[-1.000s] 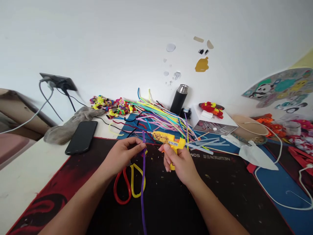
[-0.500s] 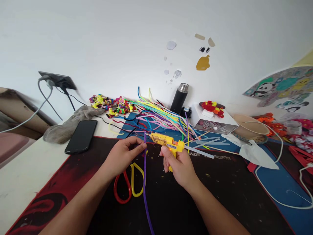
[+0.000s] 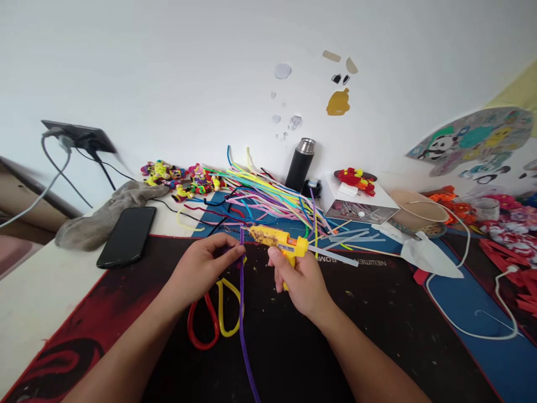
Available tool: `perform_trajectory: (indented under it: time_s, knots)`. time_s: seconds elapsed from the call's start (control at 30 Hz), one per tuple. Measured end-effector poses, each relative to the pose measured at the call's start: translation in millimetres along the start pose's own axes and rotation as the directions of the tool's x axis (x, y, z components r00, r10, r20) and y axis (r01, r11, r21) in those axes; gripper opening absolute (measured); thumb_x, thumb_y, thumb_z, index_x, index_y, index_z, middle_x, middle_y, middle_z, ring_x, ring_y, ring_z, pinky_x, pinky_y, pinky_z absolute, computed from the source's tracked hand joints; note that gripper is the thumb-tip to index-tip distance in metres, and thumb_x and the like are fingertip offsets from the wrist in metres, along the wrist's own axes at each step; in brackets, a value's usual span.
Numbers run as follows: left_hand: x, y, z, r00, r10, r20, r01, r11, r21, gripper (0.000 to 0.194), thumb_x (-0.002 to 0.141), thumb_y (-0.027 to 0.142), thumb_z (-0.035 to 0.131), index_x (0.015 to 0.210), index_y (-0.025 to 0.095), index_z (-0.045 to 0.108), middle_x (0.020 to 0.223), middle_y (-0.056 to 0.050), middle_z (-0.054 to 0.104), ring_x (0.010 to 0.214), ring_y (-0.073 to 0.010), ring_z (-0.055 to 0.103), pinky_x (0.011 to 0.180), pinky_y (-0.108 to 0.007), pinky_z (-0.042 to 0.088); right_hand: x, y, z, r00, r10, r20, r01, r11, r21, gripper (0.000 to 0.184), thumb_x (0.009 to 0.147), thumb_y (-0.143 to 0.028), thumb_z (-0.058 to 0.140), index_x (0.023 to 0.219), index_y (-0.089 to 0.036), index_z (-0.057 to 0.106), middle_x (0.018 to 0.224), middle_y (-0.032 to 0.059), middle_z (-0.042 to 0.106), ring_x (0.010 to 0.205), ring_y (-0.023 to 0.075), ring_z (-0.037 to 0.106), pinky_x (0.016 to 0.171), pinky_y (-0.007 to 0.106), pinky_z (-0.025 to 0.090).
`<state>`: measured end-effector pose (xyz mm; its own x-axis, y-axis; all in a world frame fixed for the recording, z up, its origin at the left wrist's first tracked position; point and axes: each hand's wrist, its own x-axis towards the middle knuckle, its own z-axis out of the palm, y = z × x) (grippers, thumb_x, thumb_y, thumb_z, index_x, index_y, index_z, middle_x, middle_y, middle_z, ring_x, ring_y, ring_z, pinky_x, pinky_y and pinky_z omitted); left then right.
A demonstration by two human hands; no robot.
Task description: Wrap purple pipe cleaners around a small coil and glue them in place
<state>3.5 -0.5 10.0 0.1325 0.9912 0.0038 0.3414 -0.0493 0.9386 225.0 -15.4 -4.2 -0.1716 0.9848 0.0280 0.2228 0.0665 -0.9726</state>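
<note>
Glue gun (image 3: 272, 236), yellow with dark stains about its front, held over the mat (image 3: 377, 324); nozzle at 9 o'clock; clock positions are read from this item. Glue stick (image 3: 335, 257), translucent, projecting from the rear, just past 3 o'clock.

Right hand (image 3: 300, 280), at 5 o'clock: fingers curled closed around the handle, thumb lying along its near side.

Left hand (image 3: 212, 263), between 8 and 9 o'clock: thumb and fingertips pinched together on the strip, no gap showing.

Strip (image 3: 243, 330), purple, pinched near its upper end; a short end stands above the grip beside the nozzle, contact impossible to tell; the long remainder runs toward 6 o'clock and out of view.

Red loop (image 3: 191, 330) and yellow loop (image 3: 221, 313), side by side on the mat, between 7 and 8 o'clock; the strip crosses the yellow one's right edge.

Phone (image 3: 126, 236), black, at 9 o'clock; grey cloth (image 3: 96, 221) just beyond it.

Figures (image 3: 201, 179), multicoloured, at 10 o'clock.

Pile (image 3: 268, 196) of coloured strips, at 12 o'clock.

Flask (image 3: 300, 168), black with a silver top, leaning, at 1 o'clock.

Box (image 3: 330, 198), white, at 2 o'clock, a red and yellow piece on top.

Spare sticks (image 3: 354, 235), translucent, loosely crossed, at 3 o'clock
</note>
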Motion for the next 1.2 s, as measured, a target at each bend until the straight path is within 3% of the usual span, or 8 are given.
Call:
perform_trajectory:
  time_s: [1.2]
  knots:
    - [-0.7,-1.2,0.6,1.0,0.023,0.018,-0.023,1.0,-0.019,0.034,0.09,0.054,0.075,0.08,0.022,0.073,0.077,-0.001,0.069,0.074,-0.0202,0.059,0.071,-0.029,0.045,-1.6,-1.9,-1.2,0.999,-0.001,-0.042,-0.001,1.0,-0.03,0.064,0.1,-0.078,0.057,0.067,-0.024,0.058,0.044,-0.0012,0.055,0.042,0.0153,0.055,0.049,0.028,0.042]
